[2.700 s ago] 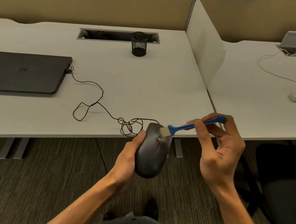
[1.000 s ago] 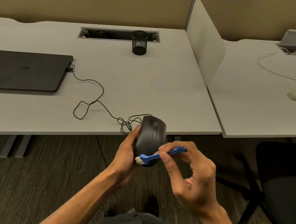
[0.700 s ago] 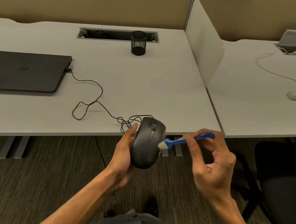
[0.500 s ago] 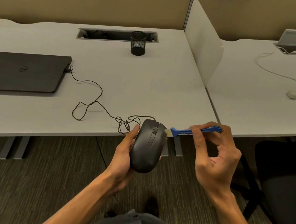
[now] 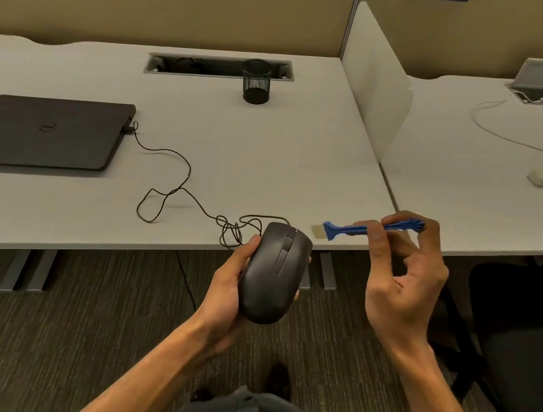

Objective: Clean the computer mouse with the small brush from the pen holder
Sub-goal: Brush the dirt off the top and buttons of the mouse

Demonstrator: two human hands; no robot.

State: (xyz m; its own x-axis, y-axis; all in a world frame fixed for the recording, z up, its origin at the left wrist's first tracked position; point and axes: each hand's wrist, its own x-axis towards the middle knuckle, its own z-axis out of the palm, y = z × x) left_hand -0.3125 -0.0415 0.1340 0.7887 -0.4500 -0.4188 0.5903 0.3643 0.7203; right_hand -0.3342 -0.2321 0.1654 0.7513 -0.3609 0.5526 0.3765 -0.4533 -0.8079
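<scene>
My left hand (image 5: 223, 289) grips a black wired computer mouse (image 5: 272, 271) from its left side and underneath, holding it in the air just off the desk's front edge, buttons facing up. My right hand (image 5: 401, 285) pinches the handle of a small blue brush (image 5: 346, 230) between thumb and fingers. The pale bristles point left and hover a little above and right of the mouse's front, not touching it. The black mesh pen holder (image 5: 256, 81) stands at the back of the desk and looks empty.
The mouse cable (image 5: 175, 193) loops across the white desk (image 5: 242, 153) to a closed black laptop (image 5: 43, 131) at the left. A white divider panel (image 5: 374, 81) separates a second desk with a white cable and adapter (image 5: 539, 179). A black chair (image 5: 519, 359) stands at the right.
The brush swept from the mouse's lower left side up across its body, then lifted off past the front right. The mouse has tilted slightly in my left hand.
</scene>
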